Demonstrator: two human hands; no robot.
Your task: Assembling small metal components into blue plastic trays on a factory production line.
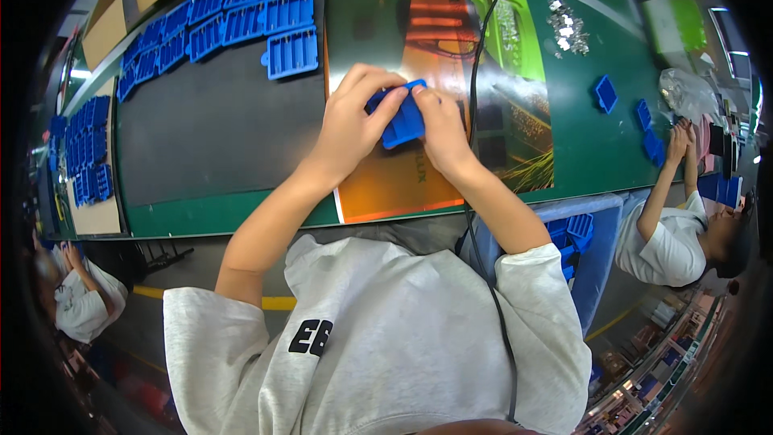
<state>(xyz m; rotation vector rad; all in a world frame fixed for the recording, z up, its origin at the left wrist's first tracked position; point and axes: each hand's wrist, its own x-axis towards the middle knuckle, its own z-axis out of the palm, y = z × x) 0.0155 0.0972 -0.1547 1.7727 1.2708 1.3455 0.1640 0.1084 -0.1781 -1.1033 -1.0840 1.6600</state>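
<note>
Tray [405, 127], blue and divided, is gripped from opposite sides by the left hand [350, 122] and right hand [444, 133] above the table [581, 141], likely to steady it; matching trays [291, 55] lie in rows along a dark mat [217, 133], presumably to keep them orderly.

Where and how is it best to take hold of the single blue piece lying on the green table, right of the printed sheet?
Pinch the blue piece by its two longer edges, probably from above, the right hand, once free, coming from its left: it looks low and roughly rectangular, and other blue pieces lie to its right.
</note>
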